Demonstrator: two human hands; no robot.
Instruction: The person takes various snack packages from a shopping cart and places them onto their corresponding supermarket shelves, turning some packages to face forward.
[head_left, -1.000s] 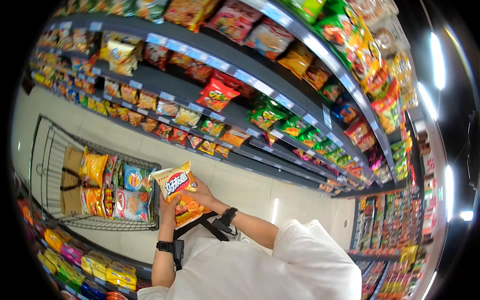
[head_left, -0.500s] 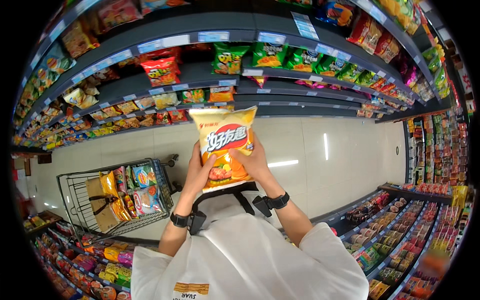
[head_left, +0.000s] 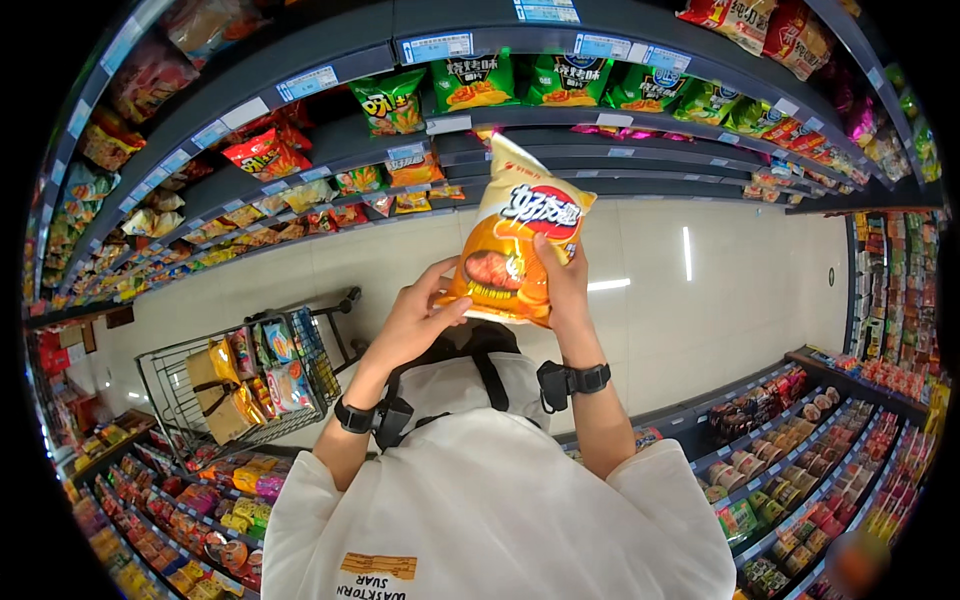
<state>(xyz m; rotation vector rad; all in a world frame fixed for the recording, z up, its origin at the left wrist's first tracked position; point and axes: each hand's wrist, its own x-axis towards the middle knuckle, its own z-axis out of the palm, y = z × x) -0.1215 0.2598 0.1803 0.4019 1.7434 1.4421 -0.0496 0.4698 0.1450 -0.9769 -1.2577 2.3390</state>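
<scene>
Through the head camera I see the orange and cream snack bag raised in front of the body, over the pale tiled floor, its top leaning to the left and its printed face toward me. My right hand has it by the right side: the thumb lies across the front, and the fingers wrap behind, where I lose sight of them. That hand is closed firmly enough to count as a grasp.

My left hand is at the bag's lower left corner, loosely cupped, the thumb reaching along the bottom edge and the fingers bent toward the side. I read contact at the thumb tip, but I cannot tell whether this hand grips or merely steadies.

A black strap sits on each wrist. Off to the left, well apart from both hands, stands a wire shopping cart with snack packages in it. Ahead, a dark shelf carries green bags.
</scene>
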